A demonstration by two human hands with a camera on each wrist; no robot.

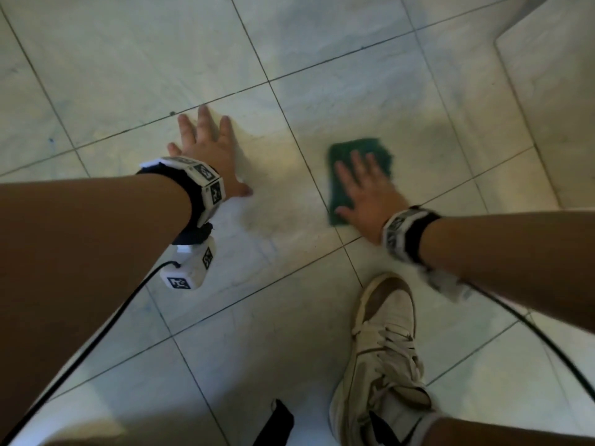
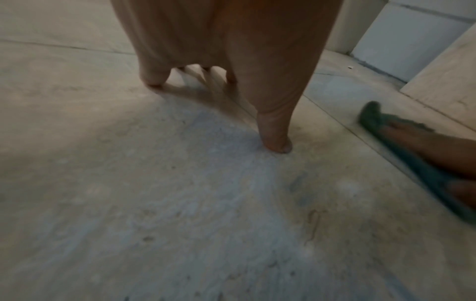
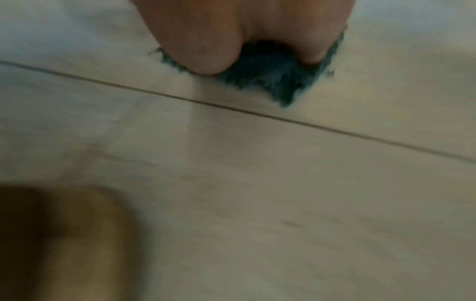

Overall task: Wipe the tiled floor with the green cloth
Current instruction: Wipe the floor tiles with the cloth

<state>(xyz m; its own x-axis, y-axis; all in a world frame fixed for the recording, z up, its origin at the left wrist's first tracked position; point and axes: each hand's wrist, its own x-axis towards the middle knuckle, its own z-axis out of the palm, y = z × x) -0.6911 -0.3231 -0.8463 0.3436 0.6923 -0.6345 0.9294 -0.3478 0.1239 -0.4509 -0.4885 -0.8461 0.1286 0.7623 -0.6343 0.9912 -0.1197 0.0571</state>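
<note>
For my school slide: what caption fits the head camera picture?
Right hand presses green cloth on tiled floor; left hand flat beside it.

Under me is a tiled floor [image 1: 322, 43] of pale, marbled squares with thin dark grout lines [image 1: 283, 107] crossing at a slant. My left hand [image 1: 206, 146] lies flat on one tile, fingers spread, thumb tip and fingertips touching the surface. On the next tile over, just across a grout line, the green cloth [image 1: 357, 156] lies flat beneath my right hand [image 1: 367, 194], whose straight fingers press it down. Nearer to me, my cream and brown sneaker [image 1: 383, 342] stands on the tiles. At the far right a raised pale step [image 1: 553, 91] edges the floor.
</note>
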